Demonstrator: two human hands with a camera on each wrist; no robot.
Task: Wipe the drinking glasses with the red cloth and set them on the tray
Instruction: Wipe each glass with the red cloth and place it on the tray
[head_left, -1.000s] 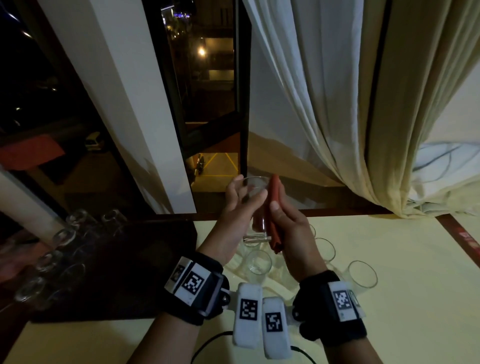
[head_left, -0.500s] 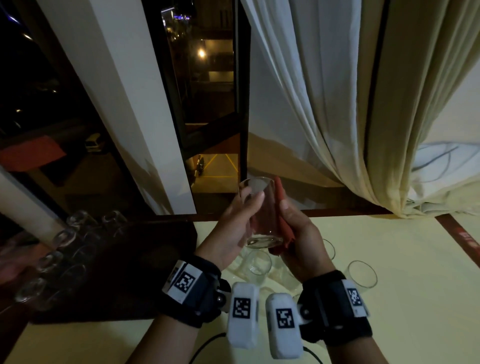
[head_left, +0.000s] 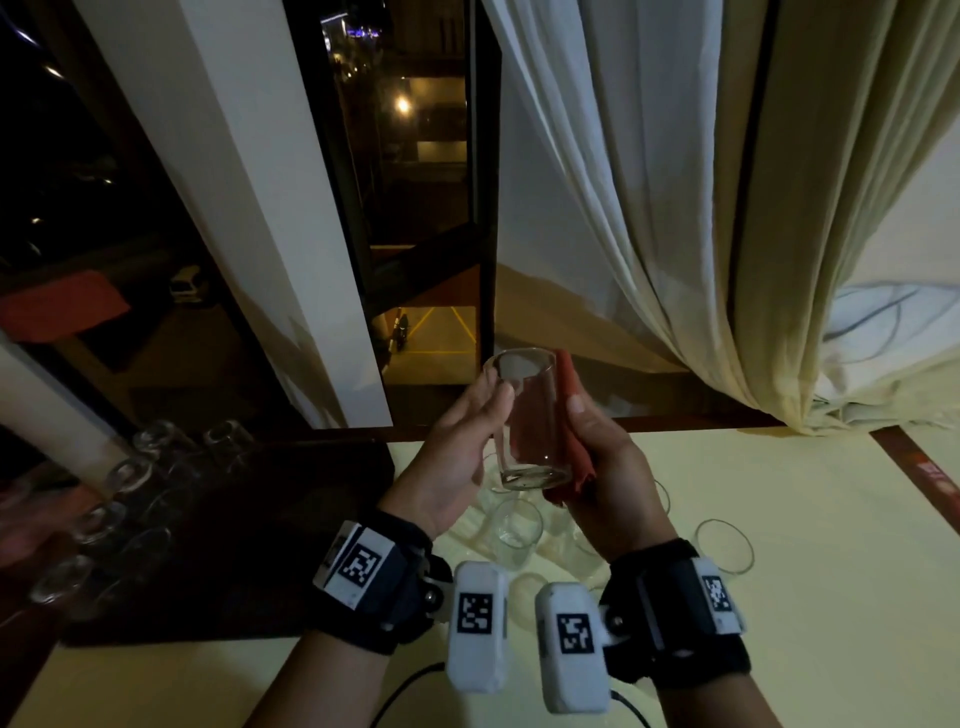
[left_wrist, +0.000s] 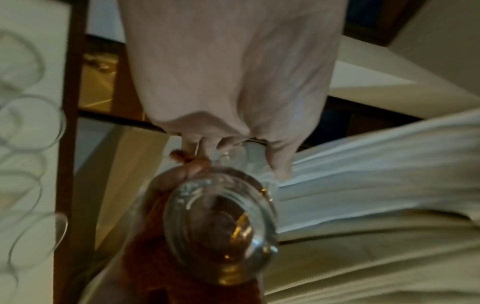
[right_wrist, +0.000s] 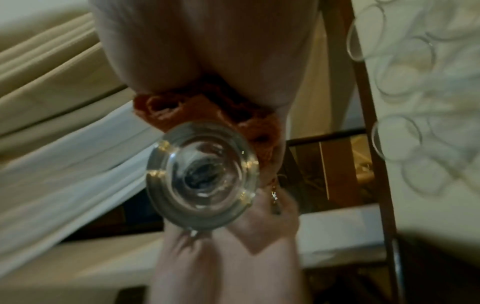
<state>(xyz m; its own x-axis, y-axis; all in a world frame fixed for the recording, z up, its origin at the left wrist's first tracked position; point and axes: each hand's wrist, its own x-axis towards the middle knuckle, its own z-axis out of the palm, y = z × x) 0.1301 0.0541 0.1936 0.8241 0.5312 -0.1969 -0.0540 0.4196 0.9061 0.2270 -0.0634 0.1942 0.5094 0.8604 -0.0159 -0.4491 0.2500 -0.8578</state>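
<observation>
Glass: you hold the glass (head_left: 530, 415) upright in the air above the tabletop (head_left: 779, 545). It now stands taller and clearer between your hands than a second ago, when the cloth and your fingers covered most of it.
Cloth: the cloth (head_left: 571, 431) lies pressed along the right side of the glass and no longer bunches in front of it. It has slid round the wall.
Right hand: your right hand (head_left: 608, 478) presses the cloth to the glass, thumb on top and fingers curled behind.
Left hand: your left hand (head_left: 452, 457) steadies the glass near its rim. Its fingers are fairly straight and touch the glass lightly; in the left wrist view their tips wrap the far side.
Tray: the dark tray (head_left: 218, 545) sits to your left with several glasses (head_left: 130, 478) already on it.
Waiting: more glasses (head_left: 514, 530) stand on the tabletop under your hands.
Meaning: the outside wipe looks nearly done. I judge the glass is close to ready for the tray.
</observation>
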